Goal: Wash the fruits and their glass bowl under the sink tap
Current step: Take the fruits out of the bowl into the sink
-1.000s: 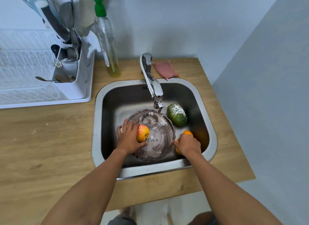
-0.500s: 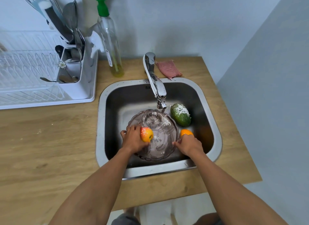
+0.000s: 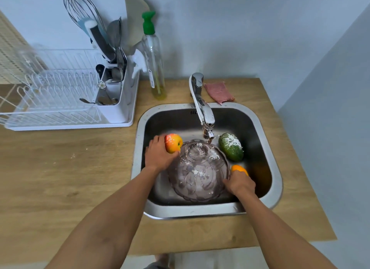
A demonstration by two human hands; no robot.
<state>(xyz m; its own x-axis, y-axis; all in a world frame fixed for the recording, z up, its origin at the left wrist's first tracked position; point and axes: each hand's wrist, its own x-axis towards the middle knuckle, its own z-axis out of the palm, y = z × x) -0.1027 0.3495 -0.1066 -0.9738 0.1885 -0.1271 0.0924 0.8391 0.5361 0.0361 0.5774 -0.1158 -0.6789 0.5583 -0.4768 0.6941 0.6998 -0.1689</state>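
A ribbed glass bowl (image 3: 197, 172), dusted with white powder, lies in the steel sink (image 3: 277, 180) under the tap spout (image 3: 206, 116). My left hand (image 3: 159, 155) holds a red-yellow apple (image 3: 173, 143) at the bowl's far left rim. My right hand (image 3: 240, 183) is closed over an orange fruit (image 3: 238, 168) at the bowl's right side; only the fruit's top shows. A green fruit (image 3: 230, 146) with white powder on it lies on the sink floor at the far right, apart from both hands.
A soap bottle (image 3: 154, 62) with a green cap stands behind the sink's left corner. A pink cloth (image 3: 219, 91) lies by the tap base. A white dish rack (image 3: 60, 100) with a utensil holder occupies the wooden counter (image 3: 60, 178) at left.
My left hand has carried the apple from over the bowl's middle to its far left rim. My right hand stays on the orange fruit. The camera has tilted, showing more wall.
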